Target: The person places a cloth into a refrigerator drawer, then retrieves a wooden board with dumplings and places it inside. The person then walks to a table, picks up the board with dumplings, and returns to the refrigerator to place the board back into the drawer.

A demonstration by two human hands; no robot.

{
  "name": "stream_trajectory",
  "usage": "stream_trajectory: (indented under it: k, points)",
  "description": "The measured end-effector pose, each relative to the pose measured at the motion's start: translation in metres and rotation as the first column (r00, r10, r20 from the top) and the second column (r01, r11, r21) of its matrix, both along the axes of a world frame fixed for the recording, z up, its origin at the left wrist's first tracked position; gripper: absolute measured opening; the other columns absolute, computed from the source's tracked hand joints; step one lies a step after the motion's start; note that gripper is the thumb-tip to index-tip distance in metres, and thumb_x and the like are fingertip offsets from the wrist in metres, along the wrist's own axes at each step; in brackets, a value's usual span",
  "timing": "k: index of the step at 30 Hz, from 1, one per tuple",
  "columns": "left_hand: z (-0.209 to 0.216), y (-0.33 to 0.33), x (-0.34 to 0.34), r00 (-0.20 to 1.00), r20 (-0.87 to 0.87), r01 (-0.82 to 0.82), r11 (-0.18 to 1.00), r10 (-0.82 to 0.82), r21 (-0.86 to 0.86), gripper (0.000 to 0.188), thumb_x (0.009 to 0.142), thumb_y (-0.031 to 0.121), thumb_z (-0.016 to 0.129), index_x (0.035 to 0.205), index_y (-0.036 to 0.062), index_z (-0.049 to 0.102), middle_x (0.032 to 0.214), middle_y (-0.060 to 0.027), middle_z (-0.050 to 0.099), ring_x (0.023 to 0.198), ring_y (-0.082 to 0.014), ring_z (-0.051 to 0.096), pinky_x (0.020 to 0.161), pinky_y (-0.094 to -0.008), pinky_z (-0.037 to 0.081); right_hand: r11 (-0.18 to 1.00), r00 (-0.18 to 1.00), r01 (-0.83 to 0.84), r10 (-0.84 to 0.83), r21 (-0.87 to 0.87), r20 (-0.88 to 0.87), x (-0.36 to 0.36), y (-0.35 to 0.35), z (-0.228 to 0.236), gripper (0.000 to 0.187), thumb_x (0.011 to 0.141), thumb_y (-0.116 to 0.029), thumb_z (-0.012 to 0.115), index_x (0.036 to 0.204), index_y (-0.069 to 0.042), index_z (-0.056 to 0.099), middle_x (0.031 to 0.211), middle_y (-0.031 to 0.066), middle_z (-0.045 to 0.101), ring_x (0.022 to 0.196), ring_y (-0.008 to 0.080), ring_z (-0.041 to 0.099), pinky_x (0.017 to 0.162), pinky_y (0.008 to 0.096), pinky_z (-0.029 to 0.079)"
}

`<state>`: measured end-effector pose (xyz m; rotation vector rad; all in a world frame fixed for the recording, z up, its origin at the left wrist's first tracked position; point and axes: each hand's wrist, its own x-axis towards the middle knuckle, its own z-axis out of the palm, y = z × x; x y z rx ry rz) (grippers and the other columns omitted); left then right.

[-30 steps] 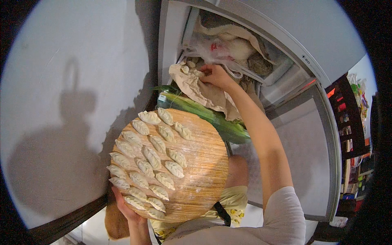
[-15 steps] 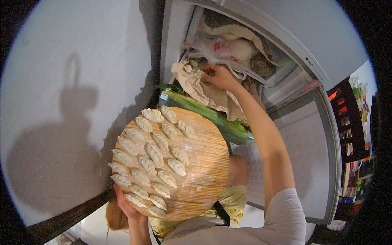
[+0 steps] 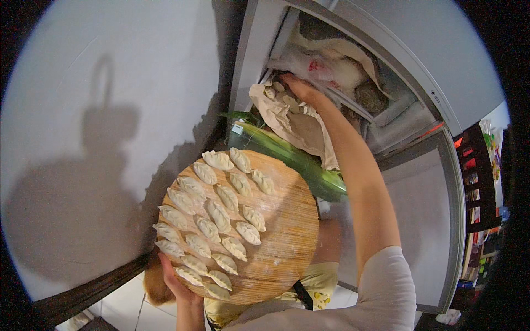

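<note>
My left hand [image 3: 178, 284] grips the lower left edge of a round, ribbed wooden board [image 3: 287, 237], its fingers mostly hidden underneath. Rows of pleated dumplings [image 3: 219, 215] cover the board's left and upper parts, and pale flour dusts its bare right side. My right arm stretches into an open fridge compartment. There my right hand [image 3: 301, 88] is at the far edge of a crumpled beige sheet [image 3: 309, 132], its fingertips out of sight. A few small pale lumps [image 3: 271, 90] lie on the sheet near that hand.
Long green leafy vegetables [image 3: 292, 154] in clear plastic lie between board and sheet. Behind the hand are a plastic bag [image 3: 326, 69] with red marks and frosty contents. The open door [image 3: 422, 204] stands at right, a pale wall [image 3: 110, 182] at left. Something brown and furry [image 3: 157, 287] is below.
My right hand has moved farther into the compartment, beyond the sheet's middle, showing more of the sheet. The view has shifted slightly; my left hand still holds the board.
</note>
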<state>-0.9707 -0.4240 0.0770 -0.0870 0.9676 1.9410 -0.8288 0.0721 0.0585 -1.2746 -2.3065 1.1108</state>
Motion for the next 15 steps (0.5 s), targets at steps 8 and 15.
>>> stream_trajectory:
  k: [8, 15]
  points:
    - [-0.001, -0.006, 0.001, 0.998, -0.064, 0.03, 1.0, -0.029, 0.007, 0.062, 0.091, 0.049, 0.038, 0.135, 0.0053, 0.03, 0.133, -0.0104, 0.039, 0.119, -0.0278, 0.041, 0.1, -0.0399, 0.033, 0.986, 0.946, -0.066, 0.013, 0.154, 0.323, -0.014, 0.023, -0.019, 0.042, 0.094, -0.022, 0.023, 0.124, 0.0, 0.041, 0.134, 0.0191, 0.039, 0.118, 0.0346, 0.041, 0.099, 0.0398, 0.032]
    - [-0.004, -0.008, -0.001, 0.999, 0.038, 0.007, 0.999, -0.005, -0.052, 0.069, 0.087, 0.053, 0.044, 0.135, 0.0068, 0.031, 0.133, -0.01, 0.039, 0.119, -0.0287, 0.041, 0.1, -0.0415, 0.033, 0.995, 0.973, 0.022, -0.042, 0.094, 0.226, -0.016, 0.031, -0.027, 0.044, 0.092, -0.027, 0.03, 0.12, 0.002, 0.047, 0.131, 0.0198, 0.043, 0.117, 0.0345, 0.043, 0.096, 0.0403, 0.035]
